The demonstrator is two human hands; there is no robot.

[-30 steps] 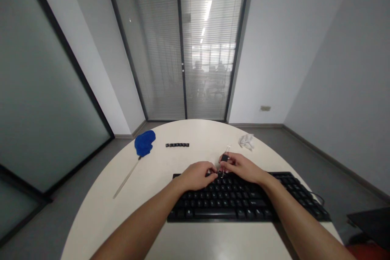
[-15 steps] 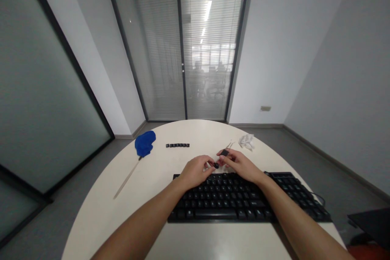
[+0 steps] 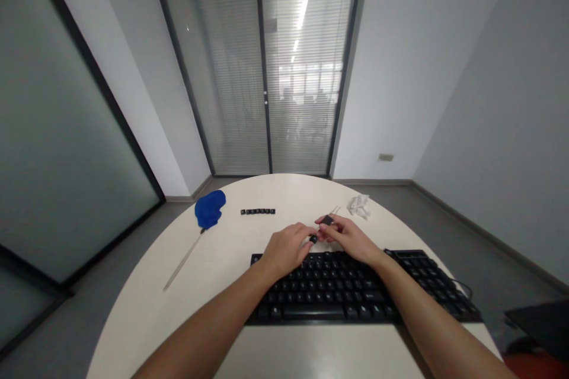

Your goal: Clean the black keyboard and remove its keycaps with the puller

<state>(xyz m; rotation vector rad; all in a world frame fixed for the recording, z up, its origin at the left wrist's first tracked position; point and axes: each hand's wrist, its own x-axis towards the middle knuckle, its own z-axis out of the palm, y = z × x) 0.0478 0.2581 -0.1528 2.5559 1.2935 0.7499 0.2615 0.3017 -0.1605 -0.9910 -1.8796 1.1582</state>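
Note:
My left hand (image 3: 288, 247) pinches a small black keycap (image 3: 313, 238) between thumb and fingertips, just above the back edge of a black keyboard (image 3: 315, 296). Close beside it, my right hand (image 3: 349, 238) is closed on a dark, flat, square piece (image 3: 327, 220) whose kind I cannot make out. Thin pale prongs (image 3: 336, 209), perhaps tweezers, show just beyond the right fingers; whether that hand touches them is hidden. Both forearms cross over the keyboard and cover parts of it.
Several black keycaps (image 3: 258, 211) lie in a row toward the back of the round white table (image 3: 178, 331). At left lie a blue cloth (image 3: 210, 209) and a thin stick (image 3: 183, 262). A crumpled white tissue (image 3: 358, 206) rests at the back right.
The left fingers and the keycap have turned slightly, so the cap shows a different side. My right hand stays nearly still with the dark square piece.

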